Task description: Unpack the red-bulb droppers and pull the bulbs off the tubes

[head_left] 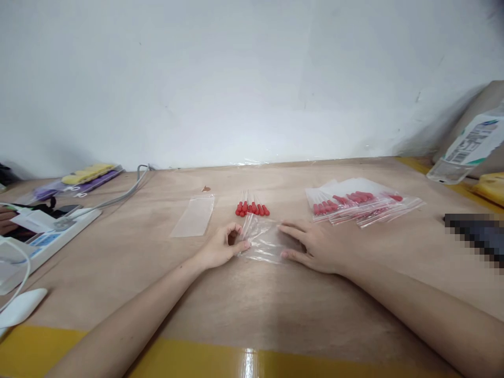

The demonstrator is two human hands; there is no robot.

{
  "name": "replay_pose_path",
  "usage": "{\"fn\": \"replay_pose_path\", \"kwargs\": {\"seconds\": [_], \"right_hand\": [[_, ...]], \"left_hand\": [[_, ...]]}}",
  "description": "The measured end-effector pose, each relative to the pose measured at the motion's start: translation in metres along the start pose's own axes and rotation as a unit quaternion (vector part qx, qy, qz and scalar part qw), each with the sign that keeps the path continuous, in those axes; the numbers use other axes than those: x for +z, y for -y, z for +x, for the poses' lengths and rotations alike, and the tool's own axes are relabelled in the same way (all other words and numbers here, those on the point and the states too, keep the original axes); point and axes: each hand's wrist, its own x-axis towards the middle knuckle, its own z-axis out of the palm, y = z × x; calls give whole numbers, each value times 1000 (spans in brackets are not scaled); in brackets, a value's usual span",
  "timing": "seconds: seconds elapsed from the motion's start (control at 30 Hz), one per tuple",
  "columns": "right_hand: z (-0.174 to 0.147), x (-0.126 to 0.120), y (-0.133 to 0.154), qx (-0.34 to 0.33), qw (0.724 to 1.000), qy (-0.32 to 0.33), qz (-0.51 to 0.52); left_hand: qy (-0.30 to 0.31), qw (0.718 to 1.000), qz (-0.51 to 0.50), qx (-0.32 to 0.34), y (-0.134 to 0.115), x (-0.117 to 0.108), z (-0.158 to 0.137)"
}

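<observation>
A clear plastic zip bag (265, 242) lies crinkled on the wooden table between my two hands. My left hand (222, 244) pinches its left end between thumb and fingers. My right hand (315, 245) rests at the bag's right end, thumb and fingers apart, fingertips touching the plastic. Just behind the bag sits a small group of droppers with red rubber bulbs (252, 210), their thin clear tubes pointing away from me. Further right, several overlapping zip bags (378, 207) hold more red-bulbed droppers. To the left lies a flat, translucent bag or stack of bags (193, 216).
At the left are a white power strip (74, 227) with cables and purple and yellow packets (88, 176). A clear plastic container (457, 163) and a dark, pixelated object (478, 233) are at the right. Yellow tape (205, 357) runs along the front edge; a wall (244, 84) stands behind.
</observation>
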Motion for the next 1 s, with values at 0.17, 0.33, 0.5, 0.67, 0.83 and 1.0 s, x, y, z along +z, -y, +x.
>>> {"fn": "replay_pose_path", "kwargs": {"seconds": [0.17,0.33,0.5,0.67,0.83,1.0], "right_hand": [[5,-21,-21,85,983,-50,-156],[0,-33,-41,125,948,25,-291],[-2,-15,-52,120,952,30,-278],[-1,-1,-49,71,972,-18,-223],[-2,5,-40,45,990,-57,-119],[-3,9,-35,43,991,-108,-68]], "left_hand": [[-21,992,-120,11,1,-29,3],[-143,979,-134,-53,15,-96,7],[-202,952,-217,-80,30,-146,13],[-248,954,-117,-119,50,-148,38],[-306,943,-28,-125,67,-133,62],[-393,906,157,-31,55,-106,60]]}}
